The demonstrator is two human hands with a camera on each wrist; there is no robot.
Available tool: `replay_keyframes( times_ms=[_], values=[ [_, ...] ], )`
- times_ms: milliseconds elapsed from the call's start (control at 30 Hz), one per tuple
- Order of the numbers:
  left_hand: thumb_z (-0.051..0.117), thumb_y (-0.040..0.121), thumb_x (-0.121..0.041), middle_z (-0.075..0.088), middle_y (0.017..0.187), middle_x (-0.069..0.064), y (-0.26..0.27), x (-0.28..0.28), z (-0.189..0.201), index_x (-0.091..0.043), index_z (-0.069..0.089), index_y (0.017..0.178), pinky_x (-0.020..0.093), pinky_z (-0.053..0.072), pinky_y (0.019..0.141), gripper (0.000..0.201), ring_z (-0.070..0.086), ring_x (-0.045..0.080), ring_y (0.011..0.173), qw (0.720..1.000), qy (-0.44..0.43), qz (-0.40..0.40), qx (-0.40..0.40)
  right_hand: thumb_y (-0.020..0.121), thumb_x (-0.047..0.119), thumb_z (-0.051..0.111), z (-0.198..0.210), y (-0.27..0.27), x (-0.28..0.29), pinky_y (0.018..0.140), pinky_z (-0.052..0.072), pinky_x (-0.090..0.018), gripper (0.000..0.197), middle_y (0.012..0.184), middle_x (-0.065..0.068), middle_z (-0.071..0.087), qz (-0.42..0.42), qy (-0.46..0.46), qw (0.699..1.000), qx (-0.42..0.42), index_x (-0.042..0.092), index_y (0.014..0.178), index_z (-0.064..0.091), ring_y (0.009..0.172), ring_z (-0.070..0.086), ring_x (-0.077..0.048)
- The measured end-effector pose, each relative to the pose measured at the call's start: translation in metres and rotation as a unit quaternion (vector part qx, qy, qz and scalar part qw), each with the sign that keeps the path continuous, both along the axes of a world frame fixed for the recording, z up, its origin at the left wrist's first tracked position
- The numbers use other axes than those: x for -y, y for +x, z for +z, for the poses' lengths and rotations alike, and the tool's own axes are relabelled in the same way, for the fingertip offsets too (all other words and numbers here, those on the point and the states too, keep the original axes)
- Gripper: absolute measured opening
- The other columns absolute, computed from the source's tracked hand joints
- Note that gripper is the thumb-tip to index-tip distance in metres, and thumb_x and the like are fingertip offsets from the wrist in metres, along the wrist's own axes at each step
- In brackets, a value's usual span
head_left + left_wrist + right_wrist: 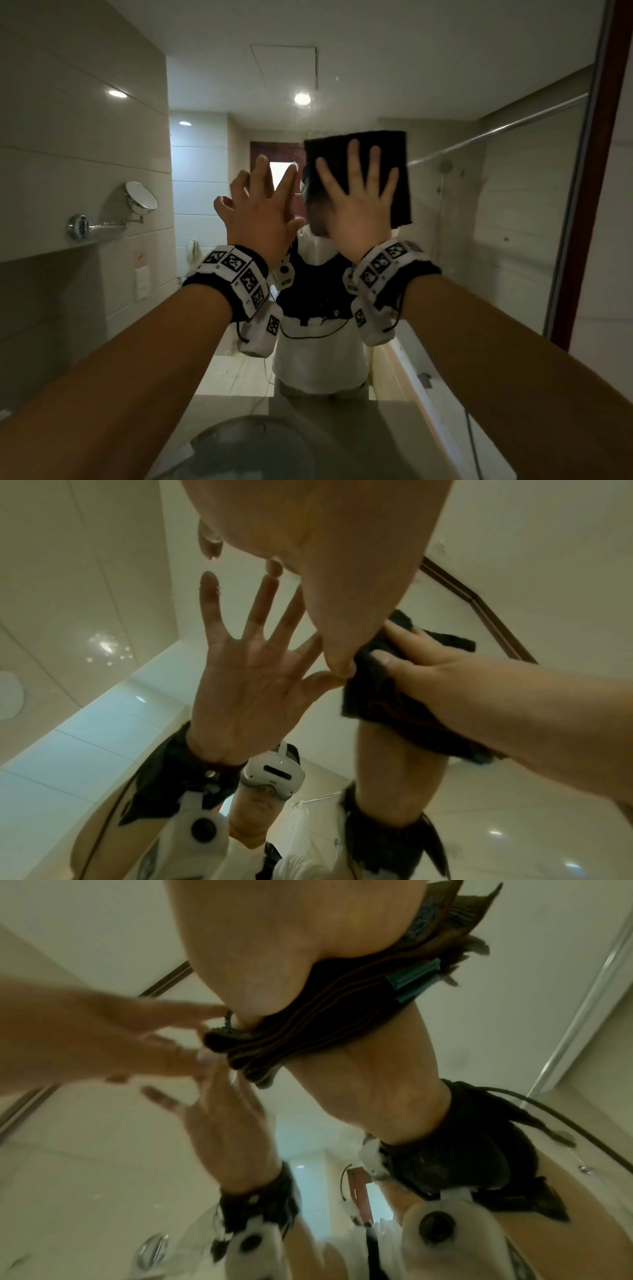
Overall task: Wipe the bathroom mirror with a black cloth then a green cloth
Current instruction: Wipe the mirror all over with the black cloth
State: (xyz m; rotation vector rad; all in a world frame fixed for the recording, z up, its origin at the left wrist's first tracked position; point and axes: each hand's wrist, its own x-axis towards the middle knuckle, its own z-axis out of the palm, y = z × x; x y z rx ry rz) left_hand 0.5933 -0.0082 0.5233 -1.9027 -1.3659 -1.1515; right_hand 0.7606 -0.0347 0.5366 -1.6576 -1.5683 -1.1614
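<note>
The black cloth (394, 161), folded into a square, lies flat against the bathroom mirror (479, 240) at about head height. My right hand (356, 192) presses it to the glass with palm and spread, straight fingers. From the right wrist the cloth (325, 1015) shows stacked folds and a teal strip at one edge. My left hand (270, 195) is just left of the cloth, its fingers straight and their tips touching the bare glass, meeting their reflection. In the left wrist view the right hand (445, 674) covers the cloth (377, 702). No green cloth is in view.
A round magnifying mirror (141, 196) on a metal arm sticks out from the tiled left wall. The big mirror's dark brown frame (592, 205) runs down the right. A round sink basin (253, 445) sits in the counter below my arms.
</note>
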Motion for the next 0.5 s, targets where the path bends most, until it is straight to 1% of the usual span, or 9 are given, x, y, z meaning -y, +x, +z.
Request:
replay_keyframes(
  times_ms=[67, 167, 267, 333, 400, 500],
  values=[
    [0.062, 0.089, -0.053, 0.005, 0.164, 0.004, -0.004, 0.001, -0.001, -0.042, 0.01, 0.155, 0.064, 0.03, 0.103, 0.085, 0.016, 0.038, 0.145, 1.0, 0.004, 0.001, -0.011, 0.096, 0.065, 0.033, -0.014, -0.012, -0.006, 0.116, -0.009, -0.065, 0.074, 0.164, -0.009, -0.021, 0.006, -0.013, 1.0, 0.021, 0.041, 0.156, -0.003, 0.149, -0.021, -0.039],
    [0.067, 0.086, -0.046, 0.006, 0.164, 0.002, -0.01, 0.001, 0.0, -0.038, 0.012, 0.155, 0.065, 0.032, 0.101, 0.089, 0.016, 0.036, 0.145, 1.0, -0.004, -0.004, -0.013, 0.095, 0.065, 0.033, -0.03, -0.006, -0.007, 0.117, -0.008, -0.063, 0.074, 0.165, -0.007, -0.018, 0.023, -0.016, 0.999, 0.04, 0.041, 0.157, -0.001, 0.149, -0.02, -0.037],
    [0.073, 0.08, -0.046, 0.009, 0.162, 0.0, -0.01, 0.002, 0.002, -0.038, 0.014, 0.154, 0.065, 0.034, 0.098, 0.095, 0.019, 0.037, 0.142, 1.0, -0.007, 0.0, 0.001, 0.096, 0.066, 0.033, -0.037, 0.01, 0.0, 0.118, -0.007, -0.062, 0.073, 0.166, -0.005, -0.014, 0.029, -0.027, 0.997, 0.062, 0.04, 0.157, 0.004, 0.151, -0.016, -0.034],
    [0.076, 0.077, -0.047, 0.011, 0.161, 0.0, -0.008, 0.003, 0.004, -0.038, 0.015, 0.153, 0.065, 0.034, 0.099, 0.097, 0.02, 0.037, 0.141, 1.0, -0.015, 0.003, 0.003, 0.096, 0.067, 0.034, -0.038, 0.023, 0.006, 0.119, -0.007, -0.061, 0.073, 0.167, -0.004, -0.012, 0.017, -0.025, 0.998, 0.061, 0.041, 0.157, 0.005, 0.151, -0.014, -0.033],
    [0.076, 0.076, -0.048, 0.012, 0.16, 0.0, -0.007, 0.005, 0.006, -0.038, 0.016, 0.152, 0.065, 0.034, 0.098, 0.097, 0.022, 0.038, 0.141, 1.0, -0.022, 0.012, -0.002, 0.096, 0.067, 0.033, -0.035, 0.044, 0.013, 0.119, -0.009, -0.06, 0.072, 0.166, -0.003, -0.014, 0.002, -0.018, 0.999, 0.031, 0.042, 0.157, 0.003, 0.151, -0.016, -0.033],
    [0.077, 0.075, -0.048, 0.016, 0.158, 0.001, -0.006, 0.009, 0.008, -0.037, 0.017, 0.15, 0.067, 0.035, 0.097, 0.097, 0.024, 0.039, 0.14, 0.999, -0.031, 0.024, -0.004, 0.095, 0.068, 0.025, -0.03, 0.083, 0.026, 0.118, -0.008, -0.059, 0.071, 0.165, -0.002, -0.018, -0.024, 0.001, 0.998, -0.06, 0.043, 0.156, -0.004, 0.151, -0.017, -0.033]
  ],
)
